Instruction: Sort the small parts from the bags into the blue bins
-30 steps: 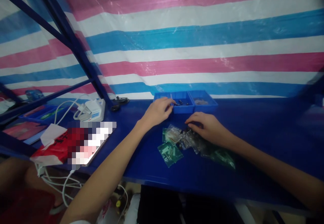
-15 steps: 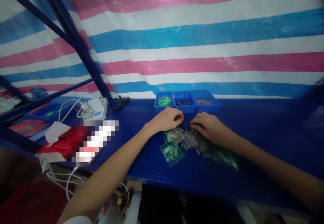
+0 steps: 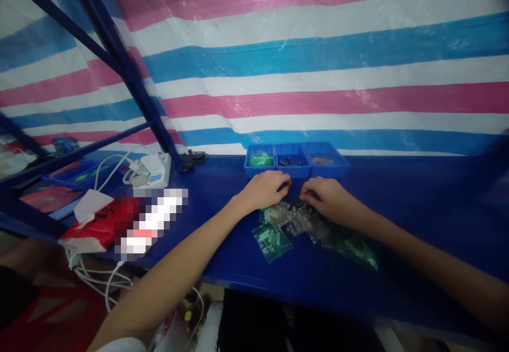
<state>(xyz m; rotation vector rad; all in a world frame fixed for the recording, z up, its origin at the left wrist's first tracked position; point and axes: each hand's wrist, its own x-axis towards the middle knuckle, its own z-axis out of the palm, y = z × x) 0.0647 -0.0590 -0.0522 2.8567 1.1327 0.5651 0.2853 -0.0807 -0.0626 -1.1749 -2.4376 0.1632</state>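
On the blue table, my left hand (image 3: 267, 188) is closed with its fingers curled, just in front of the blue bins. Anything inside its grip is too small or hidden to make out. My right hand (image 3: 326, 197) is closed too, thumb and fingertips pinched together over the heap of clear plastic bags (image 3: 306, 223). What lies between those fingertips I cannot make out. A green-tinted zip bag (image 3: 272, 242) of small pale, screw-like parts lies flat nearer me. Another greenish bag (image 3: 360, 252) lies below my right forearm.
Three joined blue bins (image 3: 293, 167) stand behind my hands, holding a green packet, small dark parts and a clear bag. Leftward are a power strip (image 3: 157, 174) with cables, a red tissue pack (image 3: 105, 225) and a blurred-out phone-like object (image 3: 153, 225). A striped sheet (image 3: 318, 60) hangs behind.
The view has shifted slightly, so everything sits a little farther right. Both hands keep nearly the same pose over the bags. At the lower left, part of another person now shows.
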